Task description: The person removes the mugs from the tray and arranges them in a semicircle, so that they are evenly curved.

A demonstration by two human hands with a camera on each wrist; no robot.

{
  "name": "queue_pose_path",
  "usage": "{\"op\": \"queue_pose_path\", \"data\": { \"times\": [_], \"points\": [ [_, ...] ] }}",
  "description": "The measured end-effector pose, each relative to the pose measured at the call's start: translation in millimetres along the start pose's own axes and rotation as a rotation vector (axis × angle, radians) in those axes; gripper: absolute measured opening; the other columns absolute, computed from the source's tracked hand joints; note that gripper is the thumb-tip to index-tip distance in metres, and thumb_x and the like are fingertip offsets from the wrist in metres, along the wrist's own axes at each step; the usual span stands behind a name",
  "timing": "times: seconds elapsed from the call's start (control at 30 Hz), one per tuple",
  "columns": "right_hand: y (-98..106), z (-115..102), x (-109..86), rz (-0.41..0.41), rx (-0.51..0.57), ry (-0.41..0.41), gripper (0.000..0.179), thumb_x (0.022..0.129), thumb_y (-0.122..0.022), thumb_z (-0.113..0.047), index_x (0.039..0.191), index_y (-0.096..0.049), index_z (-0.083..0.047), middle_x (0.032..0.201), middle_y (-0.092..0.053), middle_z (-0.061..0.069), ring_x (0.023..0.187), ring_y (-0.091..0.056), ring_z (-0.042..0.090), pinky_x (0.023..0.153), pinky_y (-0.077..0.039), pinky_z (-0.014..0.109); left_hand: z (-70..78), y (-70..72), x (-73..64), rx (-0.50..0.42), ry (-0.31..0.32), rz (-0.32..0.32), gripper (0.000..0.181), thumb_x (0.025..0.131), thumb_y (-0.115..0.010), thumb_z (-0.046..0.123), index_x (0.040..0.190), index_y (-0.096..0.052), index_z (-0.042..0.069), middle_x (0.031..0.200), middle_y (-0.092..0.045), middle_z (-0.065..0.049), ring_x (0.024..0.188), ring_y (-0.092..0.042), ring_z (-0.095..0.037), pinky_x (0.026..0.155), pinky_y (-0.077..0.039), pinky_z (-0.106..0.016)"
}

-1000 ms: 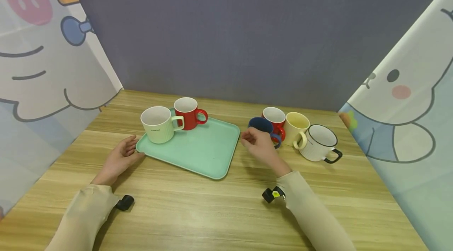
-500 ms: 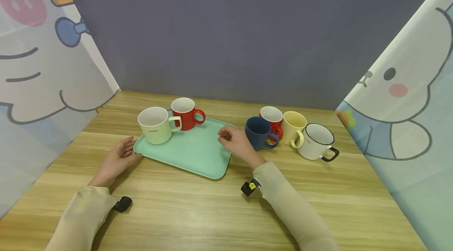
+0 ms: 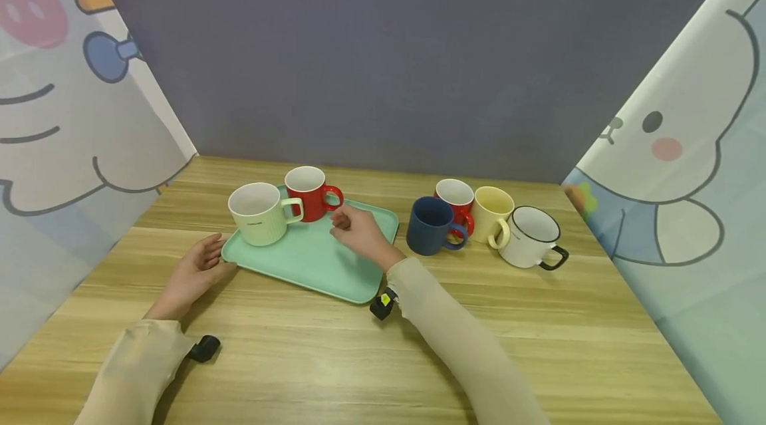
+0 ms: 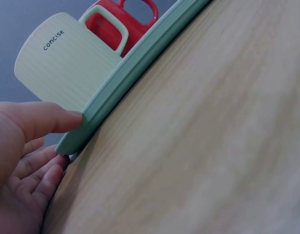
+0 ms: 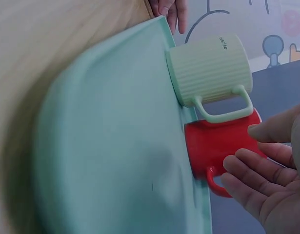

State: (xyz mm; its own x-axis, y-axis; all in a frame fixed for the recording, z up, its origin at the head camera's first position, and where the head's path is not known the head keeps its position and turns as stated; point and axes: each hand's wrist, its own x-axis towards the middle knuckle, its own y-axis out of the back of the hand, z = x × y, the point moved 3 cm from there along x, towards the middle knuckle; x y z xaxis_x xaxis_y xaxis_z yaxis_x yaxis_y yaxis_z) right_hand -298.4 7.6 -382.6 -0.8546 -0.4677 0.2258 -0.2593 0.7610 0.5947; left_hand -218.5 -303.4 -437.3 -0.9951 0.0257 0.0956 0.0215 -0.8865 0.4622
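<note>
My left hand (image 3: pixel 190 275) holds the left corner of a mint-green tray (image 3: pixel 323 282), thumb at its front edge and fingertips round the corner. On the tray, a pale green ribbed mug (image 3: pixel 258 222) marked "concise" stands close to that hand. Behind it is a red mug (image 3: pixel 311 202) with a white inside, its handle pointing right. Over the tray, in front of the red mug, hovers my right hand (image 3: pixel 362 235). Its fingers are loosely bent with nothing in them, and in the right wrist view the fingertips (image 5: pixel 232 163) overlap the red mug.
Right of the tray stand a dark blue mug (image 3: pixel 427 232), another red mug (image 3: pixel 453 193), a yellow mug (image 3: pixel 491 215) and a white mug (image 3: pixel 526 249) with black rim and handle. A grey panel (image 3: pixel 359 59) closes the back of the wooden table (image 3: pixel 335 372).
My right hand has moved left, from beside the dark blue mug to over the tray near the red mug. The left hand stays at the tray's corner. The view shifts slightly.
</note>
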Motion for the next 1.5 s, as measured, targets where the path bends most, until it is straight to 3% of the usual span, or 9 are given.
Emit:
{"op": "queue_pose_path", "data": {
  "times": [0.07, 0.23, 0.47, 0.63, 0.83, 1.03, 1.27, 1.5],
  "points": [
    [-5, -1, 5.5, 0.0, 0.022, -0.024, 0.022, 0.093, -0.065, -0.003, 0.114, -0.063, 0.005, 0.111, -0.069, 0.018, 0.101, -0.065, 0.025, 0.086, -0.054, 0.027, -0.8, 0.7, -0.2, -0.003, -0.009, 0.002, 0.079, 0.098, -0.065, 0.013, 0.153, -0.015, -0.012, 0.146, -0.035, -0.038, 0.128, -0.044, -0.029, 0.087, -0.036, -0.001],
    [-18, -3, 21.3, 0.011, 0.061, -0.054, 0.029, 0.093, -0.066, -0.004, 0.121, -0.063, 0.003, 0.118, -0.068, 0.016, 0.109, -0.064, 0.025, 0.092, -0.053, 0.026, -2.3, 2.2, 1.3, -0.002, -0.024, 0.009, 0.077, 0.097, -0.065, 0.01, 0.152, -0.016, -0.013, 0.144, -0.036, -0.038, 0.12, -0.043, -0.007, 0.087, -0.036, -0.001],
    [-33, -9, 35.4, 0.052, 0.095, -0.041, 0.035, 0.091, -0.069, -0.002, 0.125, -0.061, 0.003, 0.125, -0.065, 0.014, 0.114, -0.062, 0.024, 0.096, -0.05, 0.023, -3.0, 0.6, 1.1, 0.011, -0.009, 0.007, 0.078, 0.097, -0.066, 0.011, 0.152, -0.016, -0.013, 0.144, -0.036, -0.038, 0.126, -0.044, -0.029, 0.087, -0.036, 0.0],
    [-39, -13, 39.4, 0.079, 0.168, -0.028, 0.04, 0.09, -0.069, 0.003, 0.129, -0.059, 0.003, 0.127, -0.064, 0.016, 0.117, -0.061, 0.025, 0.096, -0.049, 0.02, -2.5, 0.8, 0.1, 0.005, -0.014, 0.01, 0.078, 0.098, -0.066, 0.014, 0.153, -0.017, -0.012, 0.145, -0.036, -0.037, 0.117, -0.044, -0.003, 0.087, -0.036, 0.0],
    [-45, -14, 42.1, 0.096, 0.241, -0.043, 0.043, 0.088, -0.069, 0.006, 0.13, -0.059, 0.003, 0.126, -0.065, 0.016, 0.117, -0.061, 0.025, 0.095, -0.049, 0.019, -2.1, 1.5, 0.3, 0.0, -0.018, 0.005, 0.079, 0.098, -0.066, 0.014, 0.153, -0.016, -0.012, 0.145, -0.035, -0.037, 0.121, -0.044, -0.008, 0.087, -0.036, 0.0],
    [-54, -12, 42.4, 0.071, 0.24, -0.051, 0.03, 0.092, -0.07, -0.002, 0.121, -0.065, 0.002, 0.112, -0.071, 0.012, 0.101, -0.067, 0.017, 0.085, -0.052, 0.016, -1.7, 1.2, -0.3, -0.008, -0.026, 0.002, 0.079, 0.097, -0.066, 0.014, 0.152, -0.017, -0.013, 0.145, -0.037, -0.037, 0.111, -0.04, 0.009, 0.087, -0.037, 0.0],
    [-71, -23, 37.9, 0.007, 0.26, -0.04, 0.022, 0.096, -0.069, -0.018, 0.111, -0.07, -0.001, 0.096, -0.07, 0.003, 0.082, -0.058, 0.003, 0.07, -0.051, 0.014, -1.8, 2.2, 0.6, -0.008, -0.033, 0.004, 0.078, 0.097, -0.066, 0.012, 0.152, -0.017, -0.012, 0.145, -0.036, -0.037, 0.109, -0.038, 0.012, 0.087, -0.036, 0.0],
    [-78, -32, 38.7, -0.04, 0.325, -0.105, 0.024, 0.101, -0.061, -0.021, 0.105, -0.073, 0.0, 0.093, -0.075, 0.006, 0.087, -0.068, 0.005, 0.077, -0.051, 0.014, -2.1, 2.7, 1.1, -0.004, -0.033, -0.008, 0.079, 0.098, -0.066, 0.015, 0.153, -0.016, -0.011, 0.146, -0.036, -0.036, 0.113, -0.04, 0.006, 0.088, -0.037, 0.0]
  ]
}}
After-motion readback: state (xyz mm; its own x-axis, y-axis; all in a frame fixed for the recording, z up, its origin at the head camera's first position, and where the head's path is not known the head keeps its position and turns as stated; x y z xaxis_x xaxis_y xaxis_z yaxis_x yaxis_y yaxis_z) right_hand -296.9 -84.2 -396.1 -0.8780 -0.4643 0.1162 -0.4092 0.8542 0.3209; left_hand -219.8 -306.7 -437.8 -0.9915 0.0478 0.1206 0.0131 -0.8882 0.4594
